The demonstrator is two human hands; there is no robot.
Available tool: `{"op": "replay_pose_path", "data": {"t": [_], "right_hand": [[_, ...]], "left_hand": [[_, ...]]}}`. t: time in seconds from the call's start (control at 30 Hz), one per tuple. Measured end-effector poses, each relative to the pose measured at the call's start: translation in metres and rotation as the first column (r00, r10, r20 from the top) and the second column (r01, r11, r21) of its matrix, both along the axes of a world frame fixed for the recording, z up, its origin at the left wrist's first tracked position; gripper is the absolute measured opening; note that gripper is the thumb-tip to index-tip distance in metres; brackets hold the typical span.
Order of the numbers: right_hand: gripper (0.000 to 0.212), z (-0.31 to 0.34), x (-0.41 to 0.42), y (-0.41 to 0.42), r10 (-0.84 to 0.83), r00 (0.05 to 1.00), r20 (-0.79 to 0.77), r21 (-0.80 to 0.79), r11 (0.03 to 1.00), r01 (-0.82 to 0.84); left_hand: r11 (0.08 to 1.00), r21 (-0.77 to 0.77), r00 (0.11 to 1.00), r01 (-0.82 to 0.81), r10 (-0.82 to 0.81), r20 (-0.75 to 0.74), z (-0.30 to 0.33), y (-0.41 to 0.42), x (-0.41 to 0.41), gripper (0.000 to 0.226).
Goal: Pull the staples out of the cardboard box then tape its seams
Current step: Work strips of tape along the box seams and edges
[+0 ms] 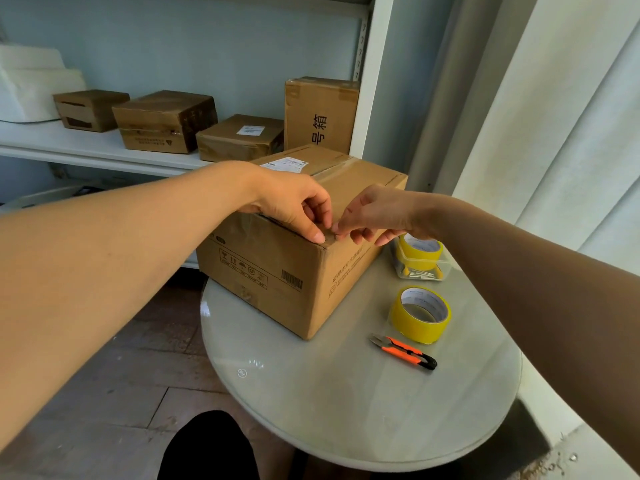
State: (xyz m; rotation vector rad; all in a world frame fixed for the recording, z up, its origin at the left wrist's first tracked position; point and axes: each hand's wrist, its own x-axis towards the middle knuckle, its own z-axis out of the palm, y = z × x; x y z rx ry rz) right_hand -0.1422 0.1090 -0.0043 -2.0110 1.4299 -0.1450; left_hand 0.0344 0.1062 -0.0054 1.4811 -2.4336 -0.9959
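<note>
- The cardboard box (304, 251) sits on the far left part of a round glass-topped table (346, 393), one corner turned toward the viewer, a white shipping label (284, 165) on its top.
- The left hand (294, 206) rests on the near top edge of the box, fingers curled downward, thumb tip pressed flat onto the cardboard right by the near top corner.
- The right hand (377, 214) reaches in from the right, thumb and forefinger brought together in a pinch at that same corner, just beside the left thumb; the other fingers hang loosely curled over the box's right face.
- What the right fingertips pinch is too small to tell; it may be a staple or a tape end.
- A yellow tape roll (420, 315) lies flat on the table to the right of the box, well apart from both hands.
- A second yellow tape roll (420, 249) sits atop a clear plastic container (420, 268) just below the right wrist.
- Orange-handled snips (405, 351) lie near the first roll, toward the viewer.
- Behind, a white shelf (104, 147) holds several taped cardboard parcels (164, 121).
</note>
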Motion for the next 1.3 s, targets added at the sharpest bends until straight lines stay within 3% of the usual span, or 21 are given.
{"op": "replay_pose_path", "data": {"t": [0.17, 0.3, 0.43, 0.53, 0.67, 0.83, 0.93, 1.07, 1.2, 1.3], "right_hand": [[0.017, 0.009, 0.004, -0.001, 0.060, 0.986, -0.154, -0.103, 0.992, -0.077], [0.022, 0.016, 0.011, -0.002, 0.056, 0.962, -0.266, -0.166, 0.981, -0.103], [0.035, 0.014, 0.017, -0.004, -0.001, 0.912, -0.410, -0.249, 0.962, -0.110], [0.041, 0.012, 0.006, -0.009, -0.129, 0.853, -0.506, -0.357, 0.931, -0.071], [0.038, 0.006, -0.011, -0.012, -0.118, 0.947, -0.298, -0.097, 0.991, 0.093], [0.051, -0.010, -0.014, -0.002, -0.120, 0.992, -0.040, 0.225, 0.966, 0.126], [0.057, -0.025, -0.011, 0.000, -0.148, 0.987, 0.057, 0.311, 0.942, 0.124], [0.050, -0.034, -0.011, 0.002, -0.229, 0.955, 0.189, 0.398, 0.907, 0.139], [0.047, -0.032, -0.012, 0.003, -0.254, 0.942, 0.217, 0.415, 0.898, 0.147], [0.055, -0.027, -0.011, 0.005, -0.248, 0.951, 0.185, 0.419, 0.895, 0.152]], "left_hand": [[1.000, 0.012, 0.997, 0.014, -0.015, 0.072, 0.003, -0.002, -0.003, 0.012], [1.000, 0.019, 0.999, 0.000, -0.001, 0.043, 0.001, -0.001, 0.000, 0.012], [1.000, 0.006, 1.000, -0.012, 0.012, 0.022, -0.001, -0.001, 0.000, 0.022], [1.000, -0.006, 1.000, -0.001, 0.002, 0.022, -0.002, -0.001, 0.000, 0.017], [1.000, -0.003, 1.000, 0.010, -0.010, 0.006, -0.002, -0.002, 0.003, 0.017], [1.000, 0.011, 1.000, 0.008, -0.008, 0.004, -0.001, -0.003, -0.001, 0.024], [1.000, 0.008, 1.000, 0.015, -0.015, 0.015, -0.002, -0.006, 0.000, 0.023], [0.999, 0.016, 0.999, 0.033, -0.033, 0.026, -0.002, -0.009, 0.000, 0.025], [0.999, 0.018, 0.999, 0.037, -0.037, 0.031, -0.002, -0.011, -0.003, 0.030], [1.000, 0.012, 1.000, 0.024, -0.024, 0.019, -0.002, -0.011, -0.002, 0.034]]}}
